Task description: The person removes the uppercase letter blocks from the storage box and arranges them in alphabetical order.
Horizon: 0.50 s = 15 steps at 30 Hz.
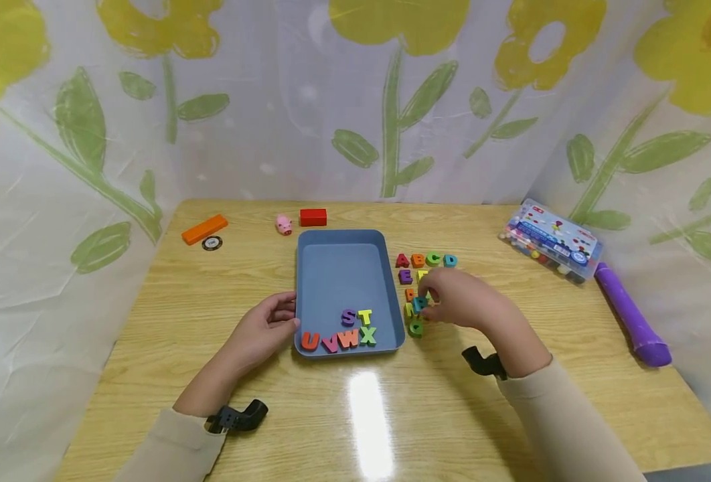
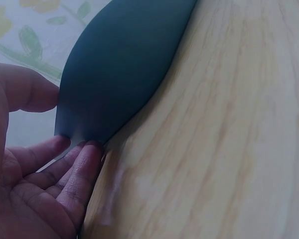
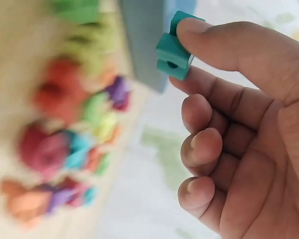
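Note:
My left hand (image 1: 265,331) holds the left wall of a blue tray (image 1: 327,281). In the left wrist view the thumb (image 2: 35,92) meets the rim and the fingers (image 2: 82,167) touch the outer wall. Purple S (image 1: 348,317), yellow T (image 1: 364,317), red U (image 1: 310,341), pink V (image 1: 329,344), orange W (image 1: 348,339) and green X (image 1: 367,336) lie inside the tray's near end. My right hand (image 1: 460,298) pinches a teal letter (image 3: 174,52), apparently an R, between thumb and forefinger. It is above other letters right of the tray, hiding some of them.
Red A (image 1: 402,260), orange B (image 1: 418,260), green C (image 1: 433,259) and blue D (image 1: 450,260) form the back row. Behind stand a pink pig (image 1: 284,224), red block (image 1: 313,217), orange block (image 1: 205,229) and round chip (image 1: 212,243). A clear box (image 1: 551,241) and purple stick (image 1: 633,314) lie right.

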{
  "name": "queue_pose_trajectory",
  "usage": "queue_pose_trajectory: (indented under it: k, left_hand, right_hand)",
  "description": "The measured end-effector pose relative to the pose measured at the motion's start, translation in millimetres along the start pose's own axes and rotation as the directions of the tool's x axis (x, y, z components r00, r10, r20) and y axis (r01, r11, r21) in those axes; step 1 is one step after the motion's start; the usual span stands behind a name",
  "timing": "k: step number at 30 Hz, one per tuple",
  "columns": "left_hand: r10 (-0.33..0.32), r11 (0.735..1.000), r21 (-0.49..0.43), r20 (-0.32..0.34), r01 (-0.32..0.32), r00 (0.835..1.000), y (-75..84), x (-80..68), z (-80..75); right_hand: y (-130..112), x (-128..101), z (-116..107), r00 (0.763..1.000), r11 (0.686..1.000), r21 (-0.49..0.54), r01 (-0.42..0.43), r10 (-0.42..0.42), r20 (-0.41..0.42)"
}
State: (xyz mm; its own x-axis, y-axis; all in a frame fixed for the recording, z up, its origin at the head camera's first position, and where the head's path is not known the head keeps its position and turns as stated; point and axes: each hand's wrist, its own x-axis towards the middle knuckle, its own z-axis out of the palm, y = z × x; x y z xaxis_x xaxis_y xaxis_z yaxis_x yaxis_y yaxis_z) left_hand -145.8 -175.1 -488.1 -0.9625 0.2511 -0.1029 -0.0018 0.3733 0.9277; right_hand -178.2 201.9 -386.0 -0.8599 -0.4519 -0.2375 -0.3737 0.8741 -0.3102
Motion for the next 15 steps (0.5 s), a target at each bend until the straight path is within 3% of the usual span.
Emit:
queue_pose_trajectory:
  k: [6, 15]
  left_hand:
    - [0.006, 1.000, 0.006, -0.004, -0.006, 1.000, 0.9, -0.9, -1.0]
    - [0.001, 1.000, 0.005, -0.005, -0.001, 1.000, 0.8, -0.5, 1.9]
  right_hand:
    - [20.0, -23.7, 23.6, 0.999, 0.998, 0.040, -0.044, 0.045, -0.025]
    - [20.8, -30.4, 41.4, 0.994, 0.994, -0.005, -0.107, 0.106, -0.018]
